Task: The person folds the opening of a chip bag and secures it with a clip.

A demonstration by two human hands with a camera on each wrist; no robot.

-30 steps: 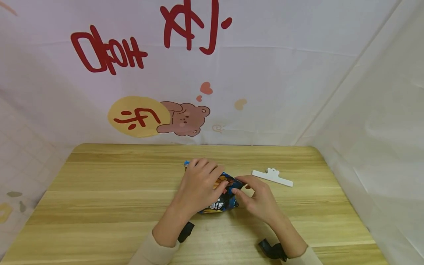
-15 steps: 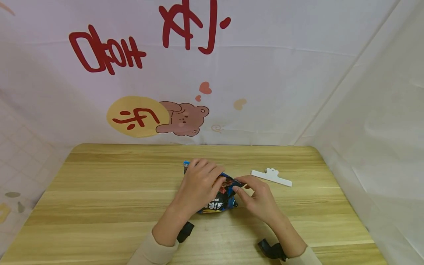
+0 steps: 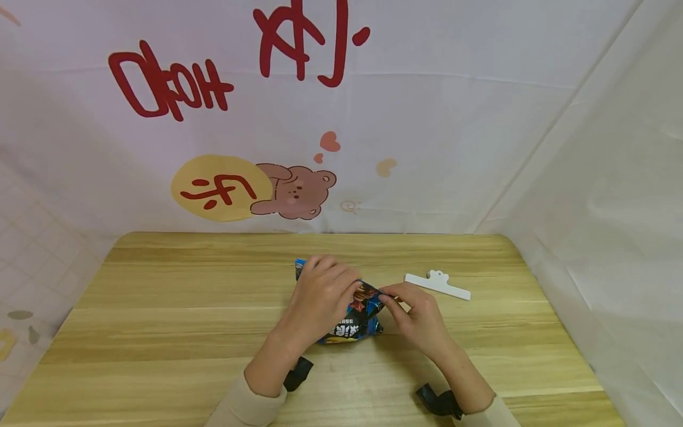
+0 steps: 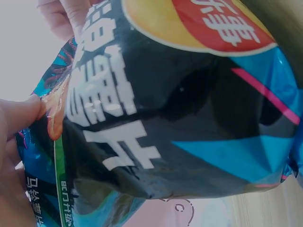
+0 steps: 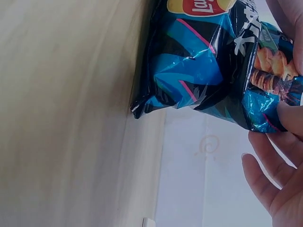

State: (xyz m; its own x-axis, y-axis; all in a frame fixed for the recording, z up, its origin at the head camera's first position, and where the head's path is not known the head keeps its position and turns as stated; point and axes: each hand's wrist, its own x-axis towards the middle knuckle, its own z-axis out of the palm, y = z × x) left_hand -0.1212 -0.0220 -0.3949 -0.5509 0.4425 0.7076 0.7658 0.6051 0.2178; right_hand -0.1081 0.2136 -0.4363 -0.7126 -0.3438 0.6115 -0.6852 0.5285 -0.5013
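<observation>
A black and blue bag of chips (image 3: 349, 331) lies on its side on the table, its top part folded over. My left hand (image 3: 320, 293) reaches across the bag and grips the fold, with the thumb (image 4: 21, 113) on the printed face in the left wrist view. The far end of the bag is hidden under that hand. My right hand (image 3: 418, 314) pinches a corner of the folded part between thumb and index finger. In the right wrist view, the bag (image 5: 189, 61) looks full and its folded flap stands out toward the fingers.
A white bar-shaped clip (image 3: 437, 286) lies on the wooden table (image 3: 176, 308) beyond my right hand. Black straps (image 3: 440, 403) hang at both wrists. A white printed cloth (image 3: 427, 118) rises behind the table, and another stands at the right.
My right thumb and index finger have closed together on the bag's corner, where the thumb stood apart before. The left thumb has drawn slightly inward. The clip stays in place.
</observation>
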